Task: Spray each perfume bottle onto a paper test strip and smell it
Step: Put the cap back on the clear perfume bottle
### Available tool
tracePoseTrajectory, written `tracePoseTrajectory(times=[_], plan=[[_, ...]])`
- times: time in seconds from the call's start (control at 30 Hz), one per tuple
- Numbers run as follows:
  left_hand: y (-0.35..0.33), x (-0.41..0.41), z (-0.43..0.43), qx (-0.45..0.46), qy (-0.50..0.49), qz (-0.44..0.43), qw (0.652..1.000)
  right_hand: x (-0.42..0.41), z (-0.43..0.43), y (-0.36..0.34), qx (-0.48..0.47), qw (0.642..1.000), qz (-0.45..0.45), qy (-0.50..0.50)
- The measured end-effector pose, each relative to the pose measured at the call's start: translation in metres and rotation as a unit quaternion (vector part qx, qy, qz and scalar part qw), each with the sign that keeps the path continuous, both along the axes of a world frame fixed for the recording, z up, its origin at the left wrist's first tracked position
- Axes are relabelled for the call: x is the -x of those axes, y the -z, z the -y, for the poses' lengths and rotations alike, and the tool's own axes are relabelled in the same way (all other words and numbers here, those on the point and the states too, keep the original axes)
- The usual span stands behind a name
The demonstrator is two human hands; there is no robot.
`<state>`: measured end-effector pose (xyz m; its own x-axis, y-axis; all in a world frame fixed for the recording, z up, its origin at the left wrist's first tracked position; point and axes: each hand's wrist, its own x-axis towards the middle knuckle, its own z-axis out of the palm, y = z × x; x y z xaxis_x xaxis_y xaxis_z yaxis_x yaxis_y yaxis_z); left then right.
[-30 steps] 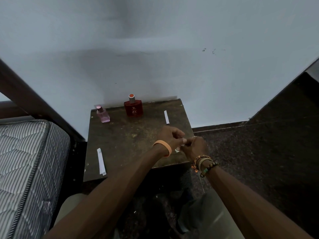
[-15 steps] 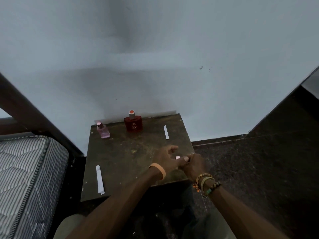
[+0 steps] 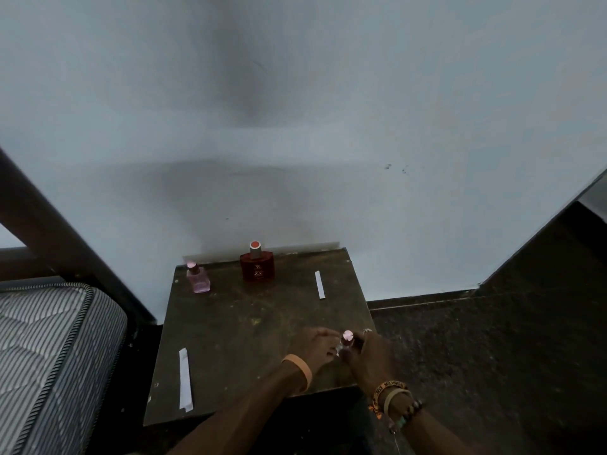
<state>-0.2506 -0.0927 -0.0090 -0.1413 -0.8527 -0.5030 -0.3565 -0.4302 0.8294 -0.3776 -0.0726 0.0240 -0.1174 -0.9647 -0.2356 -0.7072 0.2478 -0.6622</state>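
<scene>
Over table [image 3: 246, 323] corner | bottle [image 3: 347, 337] upright, cap up | right hand [image 3: 369, 359] gripping | left hand [image 3: 315, 346] unclear

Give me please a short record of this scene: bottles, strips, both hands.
table: dark, scuffed top
pink bottle: back left, upright
red bottle: back middle, upright
held bottle: pink cap, front right
far strip: back right, flat
near strip: front left, flat
right hand: grips held bottle
left hand: fingers at held bottle, grip unclear
</scene>
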Motion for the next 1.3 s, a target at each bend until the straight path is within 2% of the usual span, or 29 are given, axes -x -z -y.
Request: tracePoseTrajectory(times=[0.1, 0.13, 0.33, 0.43, 0.57, 0.7, 0.9, 1.3], plan=[[-0.002, -0.003, 0.009, -0.047, -0.144, -0.079, 0.985, -0.003, 0.018, -0.005, 0.004, 1.0, 0.016, -0.015], [-0.004, -0.005, 0.016, -0.034, -0.159, -0.088, 0.983, -0.004, 0.026, -0.007, 0.01, 1.0, 0.02, -0.02], [-0.038, -0.016, 0.055, 0.077, -0.138, -0.047, 0.986, -0.023, 0.075, -0.029, 0.025, 0.995, 0.084, -0.048], [-0.049, -0.019, 0.077, 0.052, -0.2, -0.111, 0.972, -0.031, 0.099, -0.032, 0.038, 0.994, 0.088, -0.057], [-0.043, -0.024, 0.103, 0.005, -0.232, -0.164, 0.959, -0.037, 0.124, -0.03, 0.054, 0.993, 0.079, -0.065], [-0.032, -0.025, 0.116, -0.01, -0.243, -0.181, 0.953, -0.04, 0.14, -0.017, 0.059, 0.994, 0.07, -0.056], [-0.017, -0.029, 0.13, -0.02, -0.27, -0.192, 0.943, -0.045, 0.158, 0.008, 0.074, 0.994, 0.008, -0.086], [-0.001, -0.033, 0.147, -0.025, -0.275, -0.204, 0.939, -0.05, 0.176, 0.015, 0.04, 0.994, 0.013, -0.098]])
